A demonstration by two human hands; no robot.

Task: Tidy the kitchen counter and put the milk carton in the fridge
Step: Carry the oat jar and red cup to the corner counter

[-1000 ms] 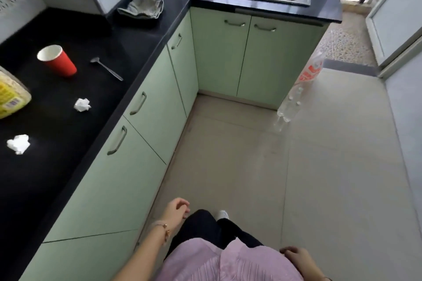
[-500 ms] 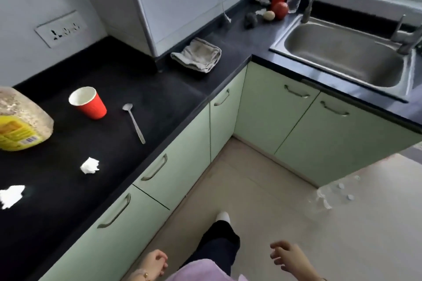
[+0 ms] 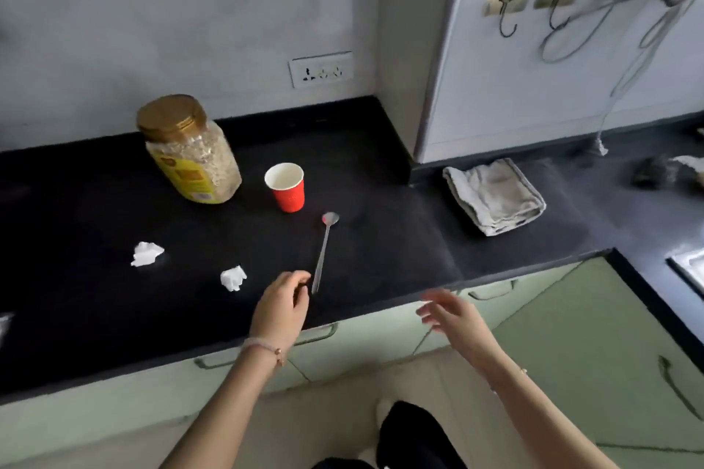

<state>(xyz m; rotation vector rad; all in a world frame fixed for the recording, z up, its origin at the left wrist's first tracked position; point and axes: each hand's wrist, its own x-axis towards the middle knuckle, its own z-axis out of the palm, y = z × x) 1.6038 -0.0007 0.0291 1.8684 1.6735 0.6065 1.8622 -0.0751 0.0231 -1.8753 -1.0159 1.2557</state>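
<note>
The milk carton is nowhere in this view, so the clutter on the table comes first. Your left grip hangs over the front of the table with its fingers curled, right at the tip of the spoon; whether it has pinched the handle or only come up against it, I cannot tell. Your right grip is blurred, fingers loosely spread, over the table's front edge and holding nothing.

The spoon is likely light, stiff and smooth, and it lies flat, bowl towards the red cup; flat metal is hard to get under, so pinch the handle end by its sides or tip it up with a fingertip. The cup is probably thin paper, light and easy to crush; take it round the wall with little pressure, and keep it upright, since I cannot see whether it is empty. The two paper wads are soft; pinch them anywhere. The oats jar will be the heaviest and looks smooth-sided; wrap its body or take it by the gold lid.
</note>
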